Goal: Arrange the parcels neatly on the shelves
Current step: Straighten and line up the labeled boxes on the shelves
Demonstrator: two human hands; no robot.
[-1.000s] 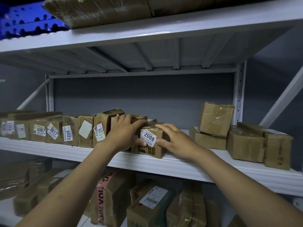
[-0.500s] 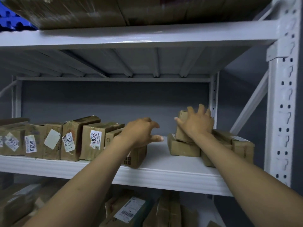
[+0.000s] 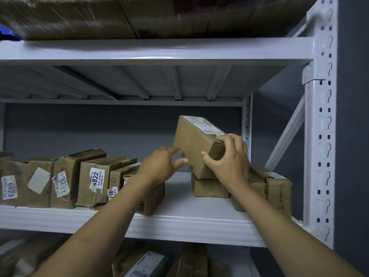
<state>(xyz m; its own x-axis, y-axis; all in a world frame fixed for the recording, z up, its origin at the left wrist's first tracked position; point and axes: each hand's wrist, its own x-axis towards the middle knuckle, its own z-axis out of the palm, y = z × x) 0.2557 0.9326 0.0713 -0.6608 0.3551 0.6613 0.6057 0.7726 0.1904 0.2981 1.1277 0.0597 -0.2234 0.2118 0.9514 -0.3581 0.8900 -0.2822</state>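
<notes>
My right hand (image 3: pixel 227 158) grips a long brown parcel (image 3: pixel 194 142) by its near end and holds it tilted above a flat parcel (image 3: pixel 207 188) on the middle shelf (image 3: pixel 179 218). A white label runs along the held parcel's top edge. My left hand (image 3: pixel 161 166) is open, fingers spread, its fingertips at the parcel's lower left side. To the left stands a row of upright parcels with numbered stickers (image 3: pixel 95 180), such as 4822, 5611 and 6023. The row's last parcel (image 3: pixel 149 200) is partly hidden by my left forearm.
Two more brown parcels (image 3: pixel 277 188) stand at the shelf's right end, against the white perforated upright (image 3: pixel 319 136). Large taped parcels (image 3: pixel 79 17) fill the shelf above. More parcels (image 3: pixel 143 262) lie on the shelf below. Bare shelf shows between the row and the right-hand stack.
The view has swung right. My right hand reached the top parcel of the right-hand stack, took hold of it and lifted it tilted. My left hand left the 2009 parcel and moved right.
</notes>
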